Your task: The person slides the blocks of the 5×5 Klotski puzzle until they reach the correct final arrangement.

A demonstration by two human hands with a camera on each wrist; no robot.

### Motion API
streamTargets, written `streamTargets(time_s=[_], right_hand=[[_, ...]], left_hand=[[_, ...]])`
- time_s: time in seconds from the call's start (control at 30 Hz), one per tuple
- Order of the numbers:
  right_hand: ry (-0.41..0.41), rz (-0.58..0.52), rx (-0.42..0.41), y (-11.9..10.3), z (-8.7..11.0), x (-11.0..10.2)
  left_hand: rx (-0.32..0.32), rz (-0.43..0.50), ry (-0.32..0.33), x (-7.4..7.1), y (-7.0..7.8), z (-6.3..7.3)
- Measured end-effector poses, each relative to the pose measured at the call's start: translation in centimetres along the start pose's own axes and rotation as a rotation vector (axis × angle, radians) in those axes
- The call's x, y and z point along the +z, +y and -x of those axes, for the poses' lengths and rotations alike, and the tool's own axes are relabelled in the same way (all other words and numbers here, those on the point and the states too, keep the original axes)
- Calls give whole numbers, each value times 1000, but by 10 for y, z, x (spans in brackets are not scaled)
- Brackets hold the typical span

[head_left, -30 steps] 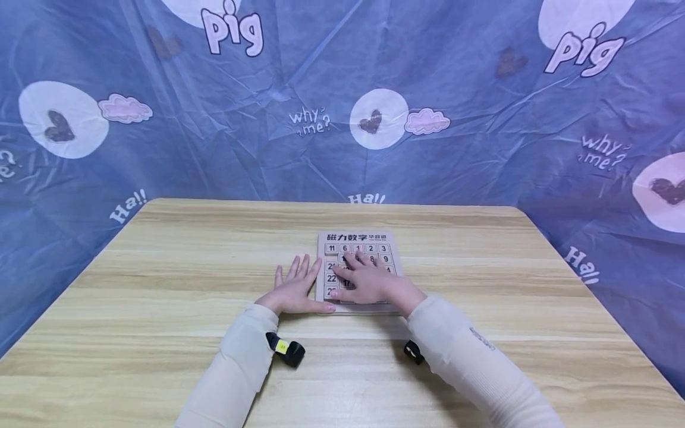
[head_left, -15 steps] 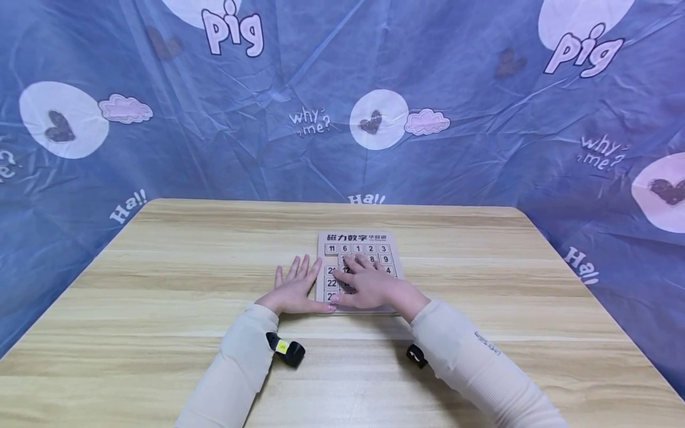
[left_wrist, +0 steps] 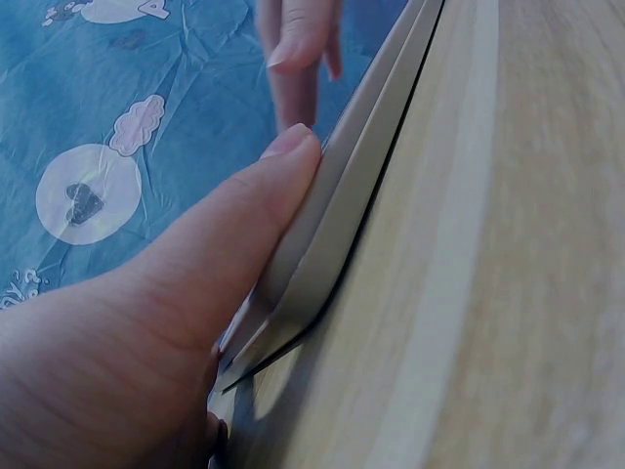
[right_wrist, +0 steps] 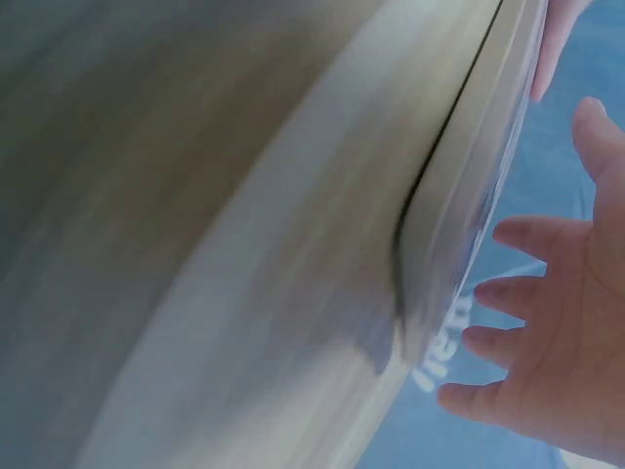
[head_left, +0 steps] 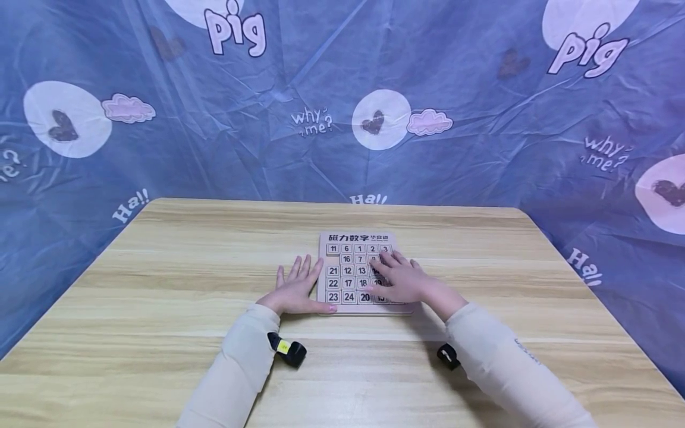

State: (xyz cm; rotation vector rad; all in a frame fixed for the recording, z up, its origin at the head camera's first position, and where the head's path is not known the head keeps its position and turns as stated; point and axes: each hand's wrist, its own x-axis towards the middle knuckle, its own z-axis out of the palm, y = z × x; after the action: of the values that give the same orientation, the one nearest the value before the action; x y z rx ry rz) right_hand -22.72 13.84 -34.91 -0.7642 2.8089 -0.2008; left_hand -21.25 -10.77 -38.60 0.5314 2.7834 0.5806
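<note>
A number sliding puzzle point(head_left: 366, 310) lies flat on the table, with black lettering along its far border and rows of numbered square tiles. The gap in its tiles is at the left end of the second row, below tile 11 point(head_left: 333, 249). My left hand point(head_left: 294, 295) is spread at the puzzle's left side, its thumb point(left_wrist: 256, 200) resting on the near left corner of the frame. Over the right-hand tiles hovers my right hand point(head_left: 402, 279), fingers extended and apart from the board in the right wrist view, hiding several tiles.
The wood-grain table point(head_left: 187, 285) spreads around the puzzle on all sides. A blue printed cloth point(head_left: 241, 154) hangs behind its far edge. Each sleeved wrist carries a small black camera, such as the left camera point(head_left: 291, 352).
The left column's lower tiles slid toward me, settling level with their rows. My right hand then lifted and moved right, uncovering the middle tiles. My left hand stayed in place.
</note>
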Motion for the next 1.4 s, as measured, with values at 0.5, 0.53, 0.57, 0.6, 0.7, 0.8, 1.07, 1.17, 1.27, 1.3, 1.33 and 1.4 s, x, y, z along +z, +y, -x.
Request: streamTargets(time_s=[0.5, 0.53, 0.57, 0.6, 0.7, 0.8, 1.07, 1.17, 1.27, 1.3, 1.33, 1.4], right_hand=[[37, -34, 30, 20, 7, 2], [41, -34, 27, 19, 6, 2], [40, -33, 26, 18, 6, 2], [39, -32, 22, 17, 5, 2], [33, -28, 15, 13, 3, 2], [27, -27, 4, 10, 2, 2], [20, -28, -1, 3, 0, 0], [9, -33, 2, 2, -1, 0], [5, -36, 4, 2, -2, 0], [5, -34, 3, 2, -2, 0], [5, -36, 3, 2, -2, 1], [4, -37, 2, 3, 0, 1]], left_hand=[[7, 7, 6, 0, 0, 0], [7, 7, 6, 0, 0, 0], [6, 8, 6, -1, 0, 1], [6, 8, 6, -1, 1, 1], [7, 9, 6, -1, 1, 1], [8, 10, 7, -1, 1, 1], [2, 5, -1, -1, 1, 0], [3, 1, 1, -1, 1, 0], [3, 1, 3, -2, 1, 0], [4, 3, 5, -2, 1, 1], [4, 5, 5, -1, 1, 1], [3, 9, 4, -1, 1, 1]])
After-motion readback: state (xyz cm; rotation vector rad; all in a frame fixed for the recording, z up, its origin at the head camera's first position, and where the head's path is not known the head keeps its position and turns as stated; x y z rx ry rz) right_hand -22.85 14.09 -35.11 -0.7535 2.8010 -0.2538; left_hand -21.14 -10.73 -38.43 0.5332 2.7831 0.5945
